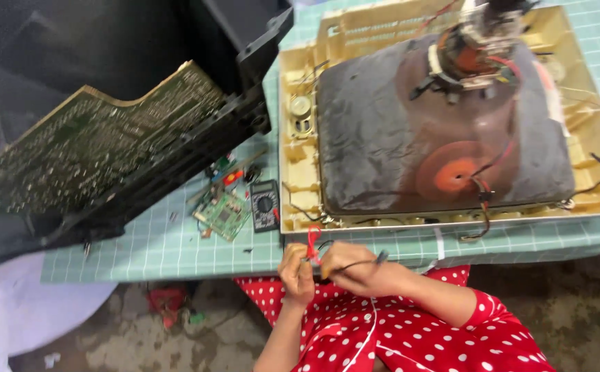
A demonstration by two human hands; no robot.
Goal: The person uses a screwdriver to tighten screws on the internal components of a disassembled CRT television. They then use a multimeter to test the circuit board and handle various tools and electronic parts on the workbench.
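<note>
Our hands at the near edge of a cluttered counter, over a bare concrete floor.

The counter (176, 241) wears a green grid mat; on it lie an opened picture-tube set (444, 124), a black chassis with its circuit board (93, 145), a small green board (223, 215) and a multimeter (265, 204). Our left hand (297, 272) pinches a red probe lead (313, 241); our right hand (355, 269) is closed on a black probe (380, 257), both just below the set.

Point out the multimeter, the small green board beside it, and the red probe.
multimeter (265, 204), head view, on its round dial.
small green board (223, 215), head view, middle of its face.
red probe (313, 242), head view, on the red handle above the hands.
</note>
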